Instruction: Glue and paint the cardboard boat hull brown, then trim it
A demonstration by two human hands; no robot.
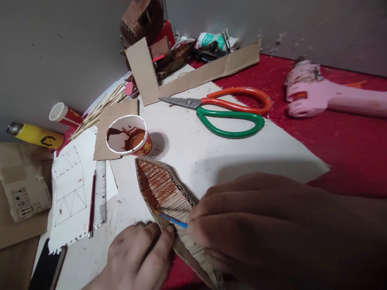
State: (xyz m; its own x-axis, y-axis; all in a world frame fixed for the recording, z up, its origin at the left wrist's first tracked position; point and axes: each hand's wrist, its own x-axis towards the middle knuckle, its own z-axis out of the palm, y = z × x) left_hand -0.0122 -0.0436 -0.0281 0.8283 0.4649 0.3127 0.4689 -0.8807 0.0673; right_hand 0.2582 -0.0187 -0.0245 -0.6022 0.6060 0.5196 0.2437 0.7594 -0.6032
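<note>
A small boat-shaped cardboard piece [178, 204] lies in front of me, its floor made of ribbed strips. Wet reddish-brown paint covers its far end; the near part is bare cardboard. My left hand [136, 253] grips the boat's left wall, thumb at the edge and the other fingers curled. Between the pinched fingers of my right hand [242, 217] is a thin blue paintbrush [175, 220], its tip against the inside of the left wall. Just beyond the boat's far end stands a paper cup [148, 143] with brown paint inside.
Scissors [202, 102] with orange and green handles rest on the white sheet [181, 131]. A pencil [92, 201], ruler [102, 189] and drawing paper [71, 189] are at left. Behind are cardboard strips [211, 69], sticks [104, 104] and brown models [142, 20]. A pink glue gun [329, 94] lies right.
</note>
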